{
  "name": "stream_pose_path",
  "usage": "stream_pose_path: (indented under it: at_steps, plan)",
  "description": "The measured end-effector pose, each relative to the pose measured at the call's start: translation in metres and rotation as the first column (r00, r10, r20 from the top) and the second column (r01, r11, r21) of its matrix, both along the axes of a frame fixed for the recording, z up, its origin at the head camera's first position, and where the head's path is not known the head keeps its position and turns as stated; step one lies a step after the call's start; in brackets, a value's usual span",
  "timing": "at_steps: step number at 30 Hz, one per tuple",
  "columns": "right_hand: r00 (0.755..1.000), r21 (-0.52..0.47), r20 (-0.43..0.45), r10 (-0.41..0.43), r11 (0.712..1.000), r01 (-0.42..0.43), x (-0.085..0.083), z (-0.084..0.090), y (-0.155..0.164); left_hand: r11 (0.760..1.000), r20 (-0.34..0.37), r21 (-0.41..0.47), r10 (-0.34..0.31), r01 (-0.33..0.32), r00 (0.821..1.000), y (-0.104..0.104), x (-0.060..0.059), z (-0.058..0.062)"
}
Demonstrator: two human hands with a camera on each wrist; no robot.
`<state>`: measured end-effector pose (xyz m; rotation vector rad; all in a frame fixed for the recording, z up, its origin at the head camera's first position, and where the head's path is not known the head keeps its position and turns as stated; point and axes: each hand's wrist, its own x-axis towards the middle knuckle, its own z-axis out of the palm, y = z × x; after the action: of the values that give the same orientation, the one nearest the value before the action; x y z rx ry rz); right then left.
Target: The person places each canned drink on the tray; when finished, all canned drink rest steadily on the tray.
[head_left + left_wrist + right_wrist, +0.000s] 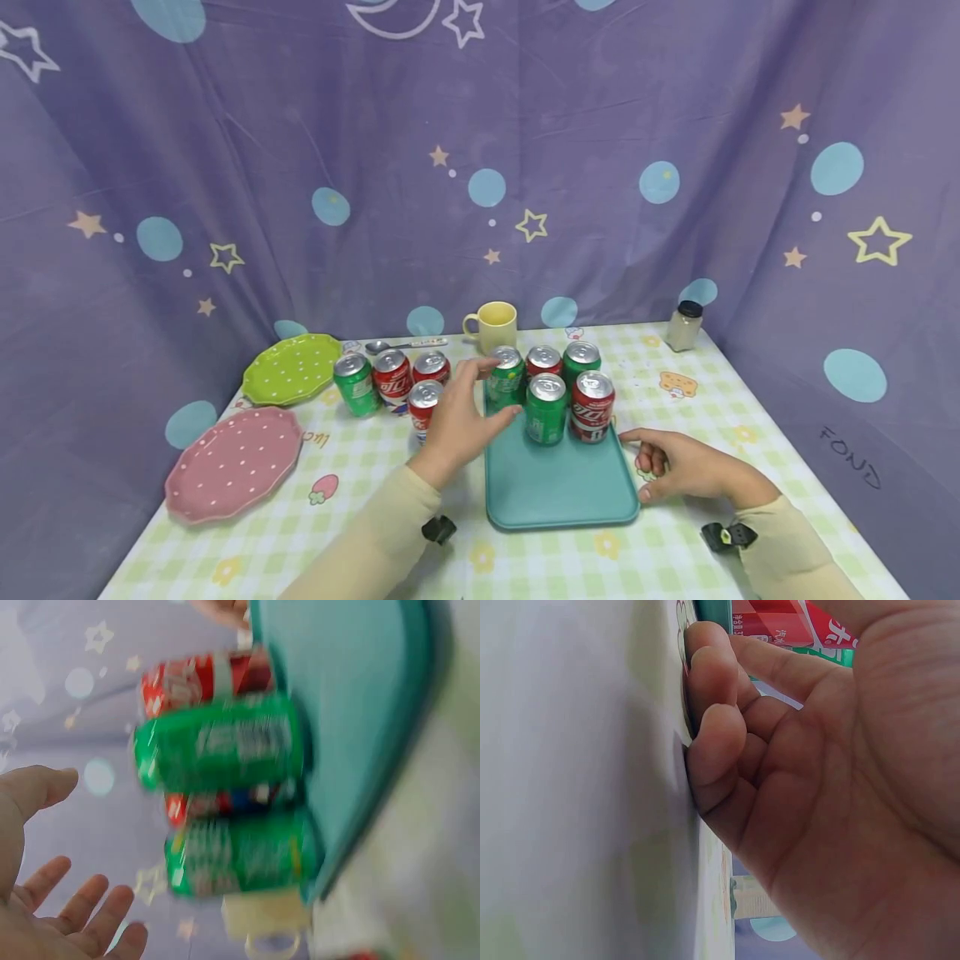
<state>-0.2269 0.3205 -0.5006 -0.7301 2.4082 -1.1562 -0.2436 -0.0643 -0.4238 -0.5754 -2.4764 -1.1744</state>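
Note:
My left hand [459,421] hovers beside the left edge of the teal tray [558,492], thumb and fingers spread. In the left wrist view a gap separates those fingers from the upright green can [240,855]. Several soda cans stand on the tray's far half, among them a green can [546,408] in front and a red can [592,407] at its right. Against the tray's right edge rest the index finger and thumb of my right hand [686,467]. Its other fingers are bent on the tablecloth, holding nothing.
Left of the tray stand a green can [356,385] and several red cans [392,379]. A yellow mug [497,327], a spoon [405,344] and a black-capped jar [684,327] line the back. A green plate [292,369] and pink plate [234,464] lie at left.

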Motion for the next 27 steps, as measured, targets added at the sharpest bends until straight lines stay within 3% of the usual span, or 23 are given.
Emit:
stream_pose_path:
  at_steps: [3, 6, 10, 19, 23, 27]
  plan:
    - [1.0, -0.019, 0.001, -0.001, 1.0, 0.001, 0.001, 0.001, -0.001, 0.999, -0.092, 0.016, 0.049, -0.048, 0.995, -0.029, 0.002, 0.004]
    - [1.0, -0.031, -0.001, -0.002, 1.0, 0.002, 0.001, 0.001, -0.001, 0.993, -0.101, 0.039, 0.111, -0.107, 0.989, -0.055, 0.002, 0.001]
    - [1.0, -0.035, 0.0, -0.006, 0.999, 0.006, 0.001, 0.001, -0.001, 0.987, -0.013, 0.066, 0.148, -0.147, 0.989, -0.08, 0.002, -0.012]
    - [1.0, -0.042, -0.007, 0.002, 0.999, -0.002, 0.0, -0.001, 0.001, 0.989, 0.204, 0.079, 0.108, -0.126, 0.973, -0.099, -0.008, -0.041]
    - [1.0, -0.032, -0.012, 0.007, 0.999, -0.008, 0.0, -0.001, 0.001, 0.989, 0.238, 0.103, 0.077, -0.103, 0.968, -0.104, -0.014, -0.05]
    - [1.0, -0.022, -0.016, 0.012, 1.0, -0.012, 0.0, -0.001, 0.0, 0.986, 0.22, 0.138, 0.063, -0.095, 0.974, -0.106, -0.016, -0.055]
